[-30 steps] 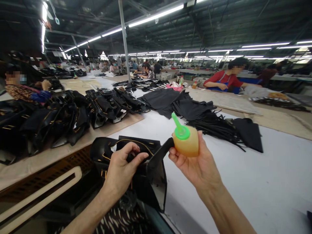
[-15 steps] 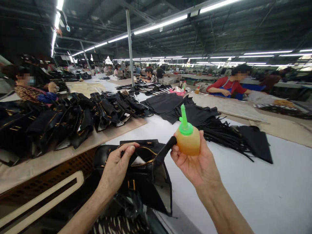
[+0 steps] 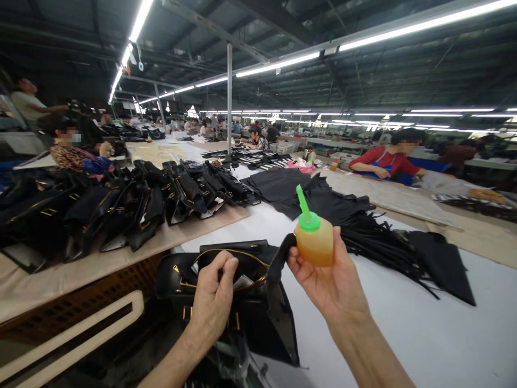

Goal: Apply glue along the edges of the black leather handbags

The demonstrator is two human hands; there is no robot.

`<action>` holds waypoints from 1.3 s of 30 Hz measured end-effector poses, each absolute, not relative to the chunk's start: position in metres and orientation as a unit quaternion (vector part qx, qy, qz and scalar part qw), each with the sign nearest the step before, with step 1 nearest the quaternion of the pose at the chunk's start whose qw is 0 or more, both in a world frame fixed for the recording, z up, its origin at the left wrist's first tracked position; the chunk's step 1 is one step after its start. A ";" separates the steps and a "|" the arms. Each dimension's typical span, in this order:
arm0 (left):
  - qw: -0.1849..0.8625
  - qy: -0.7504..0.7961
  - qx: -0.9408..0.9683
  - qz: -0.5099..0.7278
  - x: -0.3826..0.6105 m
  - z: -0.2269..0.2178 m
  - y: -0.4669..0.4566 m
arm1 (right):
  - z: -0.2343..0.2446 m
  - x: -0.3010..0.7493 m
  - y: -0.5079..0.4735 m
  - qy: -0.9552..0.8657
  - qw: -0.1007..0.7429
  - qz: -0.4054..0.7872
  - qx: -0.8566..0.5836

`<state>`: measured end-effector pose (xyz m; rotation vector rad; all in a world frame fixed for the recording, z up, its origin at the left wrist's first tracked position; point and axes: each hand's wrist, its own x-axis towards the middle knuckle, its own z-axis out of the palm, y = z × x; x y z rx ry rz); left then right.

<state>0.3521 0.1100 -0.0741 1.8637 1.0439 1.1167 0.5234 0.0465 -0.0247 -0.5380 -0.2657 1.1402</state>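
My left hand (image 3: 214,299) is closed on the top edge of a black handbag (image 3: 242,302) with a gold zip, which rests at the near edge of the white table (image 3: 444,334). My right hand (image 3: 329,280) holds up a small amber glue bottle (image 3: 315,245) with a green cap and nozzle, and its fingers also pinch the bag's black strap (image 3: 277,258). The nozzle points up and slightly left.
A row of several finished black bags (image 3: 121,199) lies on a tan board to the left. Black fabric pieces (image 3: 291,186) and a bundle of black strips (image 3: 388,242) lie beyond my hands. A person in red (image 3: 383,159) works at the far right; another sits at the left (image 3: 72,151).
My head has tilted up, so everything sits lower in view. My left hand has shifted right along the bag's zip edge. The bottle stays held upright in my right hand.
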 end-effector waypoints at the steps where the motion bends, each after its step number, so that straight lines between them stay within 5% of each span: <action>1: 0.347 0.376 0.743 0.432 0.351 -0.074 0.110 | -0.024 0.523 0.047 -0.134 0.798 0.530 -0.252; 5: 0.326 0.254 0.819 0.399 0.348 -0.073 0.109 | -0.019 0.518 0.052 -0.179 0.789 0.528 -0.258; 15: 0.210 0.296 0.829 0.425 0.362 -0.072 0.096 | -0.009 0.502 0.055 -0.235 0.770 0.525 -0.277; 26: 0.358 0.380 0.743 0.419 0.352 -0.074 0.108 | -0.013 0.571 -0.009 -0.205 0.791 0.404 -0.411; 32: 0.452 0.447 0.622 0.457 0.340 -0.083 0.128 | -0.033 0.594 -0.042 -0.323 0.686 0.302 -0.578; 39: 0.470 0.363 0.712 0.374 0.344 -0.034 0.162 | -0.040 0.597 -0.047 -0.315 0.675 0.310 -0.591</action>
